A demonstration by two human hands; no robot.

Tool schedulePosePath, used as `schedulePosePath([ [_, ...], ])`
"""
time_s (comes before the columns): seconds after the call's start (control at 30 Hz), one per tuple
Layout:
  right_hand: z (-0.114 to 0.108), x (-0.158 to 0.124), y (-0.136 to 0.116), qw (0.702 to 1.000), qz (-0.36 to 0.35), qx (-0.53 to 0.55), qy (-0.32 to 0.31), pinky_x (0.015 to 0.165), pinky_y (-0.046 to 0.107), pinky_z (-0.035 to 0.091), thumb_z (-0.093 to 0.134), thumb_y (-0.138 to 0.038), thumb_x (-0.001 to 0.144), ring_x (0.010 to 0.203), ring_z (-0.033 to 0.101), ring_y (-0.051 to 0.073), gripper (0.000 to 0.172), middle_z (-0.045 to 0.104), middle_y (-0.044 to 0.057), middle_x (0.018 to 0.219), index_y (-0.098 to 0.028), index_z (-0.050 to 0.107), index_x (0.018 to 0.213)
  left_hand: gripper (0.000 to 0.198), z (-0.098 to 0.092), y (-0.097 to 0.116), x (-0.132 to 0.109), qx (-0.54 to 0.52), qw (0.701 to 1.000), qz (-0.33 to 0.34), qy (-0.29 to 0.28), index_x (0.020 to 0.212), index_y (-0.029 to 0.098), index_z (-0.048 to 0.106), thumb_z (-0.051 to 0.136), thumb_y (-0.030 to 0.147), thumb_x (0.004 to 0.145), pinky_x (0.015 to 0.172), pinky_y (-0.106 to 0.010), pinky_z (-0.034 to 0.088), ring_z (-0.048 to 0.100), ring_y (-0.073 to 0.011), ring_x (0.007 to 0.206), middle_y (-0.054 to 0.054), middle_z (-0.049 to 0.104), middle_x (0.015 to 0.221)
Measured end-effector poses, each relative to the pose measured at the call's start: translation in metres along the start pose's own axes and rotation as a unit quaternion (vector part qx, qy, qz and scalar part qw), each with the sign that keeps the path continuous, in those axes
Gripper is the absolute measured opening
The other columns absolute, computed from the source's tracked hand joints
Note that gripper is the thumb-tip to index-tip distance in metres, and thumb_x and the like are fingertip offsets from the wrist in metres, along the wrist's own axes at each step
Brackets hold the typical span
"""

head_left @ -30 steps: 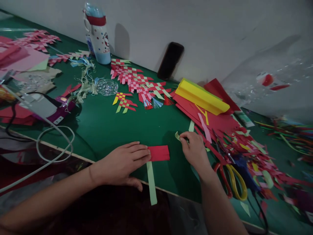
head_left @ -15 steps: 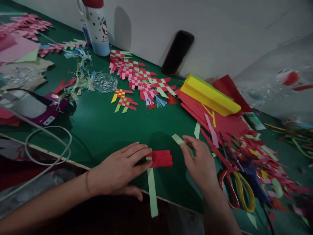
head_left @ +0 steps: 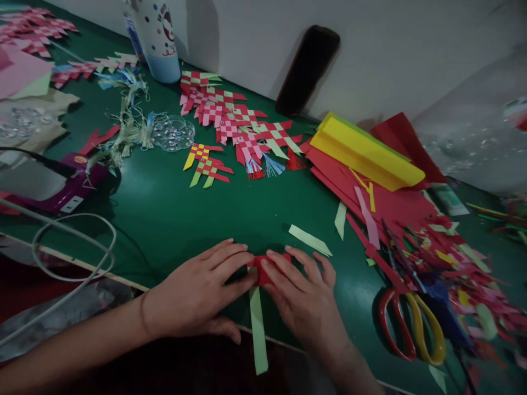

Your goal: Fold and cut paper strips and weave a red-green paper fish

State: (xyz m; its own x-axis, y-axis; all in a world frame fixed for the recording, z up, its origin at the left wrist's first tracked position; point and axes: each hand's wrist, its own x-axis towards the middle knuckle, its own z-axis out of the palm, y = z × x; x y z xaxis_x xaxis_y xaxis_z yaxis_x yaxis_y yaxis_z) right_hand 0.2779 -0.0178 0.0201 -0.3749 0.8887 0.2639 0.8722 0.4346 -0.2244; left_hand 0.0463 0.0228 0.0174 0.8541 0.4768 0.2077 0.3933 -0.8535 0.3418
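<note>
My left hand (head_left: 201, 291) lies flat on the green table (head_left: 164, 214), its fingers stretched out and pressing the left end of a small red paper piece (head_left: 261, 269). My right hand (head_left: 302, 296) rests on the same red piece with fingers laid flat over it, hiding most of it. A light green paper strip (head_left: 257, 329) runs from under the red piece over the table's front edge. Another light green strip (head_left: 309, 240) lies loose on the table just beyond my right hand.
Scissors with red and yellow handles (head_left: 411, 329) lie right of my hand, beside a heap of red paper scraps (head_left: 415, 241). Woven paper fish (head_left: 242, 131), a yellow paper roll (head_left: 366, 151), a phone (head_left: 307, 71), a bottle (head_left: 158, 38), a purple tool (head_left: 61, 189) with cable sit farther back.
My right hand let go of the light green strip, which now lies on the table, and moved left onto the red piece. The view tilted downward.
</note>
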Motion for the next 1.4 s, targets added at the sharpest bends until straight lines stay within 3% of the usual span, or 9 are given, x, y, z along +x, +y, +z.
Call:
schedulePosePath([
  [0.37, -0.001, 0.008, 0.001, 1.000, 0.013, 0.012, -0.012, 0.102, 0.046, 0.026, 0.057, -0.027, 0.092, 0.109, 0.055, 0.023, 0.019, 0.071, -0.001, 0.114, -0.029, 0.070, 0.106, 0.077, -0.003, -0.004, -0.002, -0.008, 1.000, 0.009, -0.023, 0.140, 0.016, 0.043, 0.052, 0.067, 0.083, 0.117, -0.049, 0.026, 0.039, -0.0310, 0.134, -0.010, 0.052, 0.138],
  [0.43, -0.002, 0.008, 0.000, 1.000, 0.012, 0.006, -0.006, 0.101, 0.046, 0.029, 0.057, -0.027, 0.092, 0.110, 0.055, 0.024, 0.018, 0.071, -0.001, 0.115, -0.028, 0.070, 0.105, 0.068, -0.004, -0.004, -0.001, -0.019, 1.000, -0.002, -0.019, 0.139, 0.014, 0.043, 0.051, 0.059, 0.088, 0.117, -0.046, 0.027, 0.039, -0.0291, 0.134, -0.011, 0.054, 0.136],
  [0.53, -0.007, 0.006, -0.008, 1.000, 0.004, -0.014, 0.018, 0.098, 0.045, 0.035, 0.056, -0.024, 0.092, 0.112, 0.054, 0.025, 0.020, 0.070, 0.001, 0.116, -0.024, 0.069, 0.108, 0.043, -0.005, -0.006, 0.000, -0.025, 1.000, -0.006, -0.016, 0.135, 0.014, 0.046, 0.048, 0.032, 0.095, 0.117, -0.043, 0.028, 0.041, -0.0248, 0.133, -0.009, 0.058, 0.132],
  [0.6, -0.010, 0.003, -0.019, 0.999, -0.011, -0.015, 0.029, 0.095, 0.043, 0.039, 0.054, -0.021, 0.093, 0.111, 0.054, 0.025, 0.023, 0.071, 0.003, 0.115, -0.022, 0.068, 0.110, 0.043, -0.005, -0.007, 0.000, -0.021, 1.000, 0.004, -0.015, 0.135, 0.012, 0.045, 0.046, 0.017, 0.093, 0.117, -0.042, 0.028, 0.042, -0.0237, 0.133, -0.010, 0.058, 0.132],
  [0.7, -0.008, -0.006, -0.038, 1.000, -0.021, -0.005, 0.006, 0.093, 0.040, 0.045, 0.050, -0.024, 0.094, 0.109, 0.056, 0.024, 0.025, 0.070, 0.007, 0.112, -0.017, 0.068, 0.110, 0.051, -0.003, -0.009, -0.001, -0.020, 1.000, 0.009, -0.007, 0.139, 0.010, 0.041, 0.045, 0.008, 0.088, 0.116, -0.041, 0.029, 0.043, -0.0235, 0.132, -0.011, 0.056, 0.134],
  [0.87, 0.006, -0.021, -0.053, 0.999, -0.015, -0.039, -0.011, 0.094, 0.045, 0.047, 0.051, -0.039, 0.093, 0.114, 0.055, 0.030, 0.039, 0.066, 0.015, 0.121, -0.012, 0.063, 0.119, 0.051, 0.001, -0.009, -0.002, -0.017, 1.000, 0.004, 0.012, 0.139, 0.009, 0.040, 0.044, 0.010, 0.088, 0.115, -0.041, 0.031, 0.045, -0.0226, 0.130, -0.012, 0.055, 0.136],
  [1.07, 0.001, -0.039, -0.059, 0.999, -0.041, 0.002, -0.007, 0.103, 0.048, 0.041, 0.057, -0.041, 0.090, 0.115, 0.057, 0.027, 0.037, 0.068, 0.010, 0.117, -0.017, 0.062, 0.118, 0.047, -0.003, 0.005, -0.016, -0.038, 0.999, 0.027, 0.020, 0.137, 0.012, 0.043, 0.049, 0.022, 0.091, 0.112, -0.043, 0.034, 0.051, -0.0236, 0.122, -0.011, 0.062, 0.123],
  [1.23, 0.000, -0.053, -0.071, 1.000, -0.028, 0.007, -0.002, 0.110, 0.046, 0.033, 0.055, -0.023, 0.091, 0.115, 0.058, 0.022, 0.023, 0.069, 0.006, 0.115, -0.019, 0.064, 0.111, 0.046, 0.001, 0.013, -0.030, -0.059, 0.996, 0.059, 0.024, 0.135, 0.012, 0.044, 0.051, 0.024, 0.091, 0.112, -0.042, 0.035, 0.055, -0.0222, 0.118, -0.011, 0.064, 0.117],
  [1.4, 0.007, -0.059, -0.076, 0.997, -0.016, 0.012, 0.070, 0.110, 0.040, 0.035, 0.052, -0.008, 0.089, 0.112, 0.061, 0.019, 0.024, 0.071, 0.006, 0.112, -0.018, 0.067, 0.105, 0.044, 0.006, 0.015, -0.031, -0.046, 0.995, 0.077, 0.030, 0.135, 0.013, 0.043, 0.047, 0.023, 0.093, 0.112, -0.042, 0.036, 0.056, -0.0209, 0.117, -0.011, 0.063, 0.120],
])
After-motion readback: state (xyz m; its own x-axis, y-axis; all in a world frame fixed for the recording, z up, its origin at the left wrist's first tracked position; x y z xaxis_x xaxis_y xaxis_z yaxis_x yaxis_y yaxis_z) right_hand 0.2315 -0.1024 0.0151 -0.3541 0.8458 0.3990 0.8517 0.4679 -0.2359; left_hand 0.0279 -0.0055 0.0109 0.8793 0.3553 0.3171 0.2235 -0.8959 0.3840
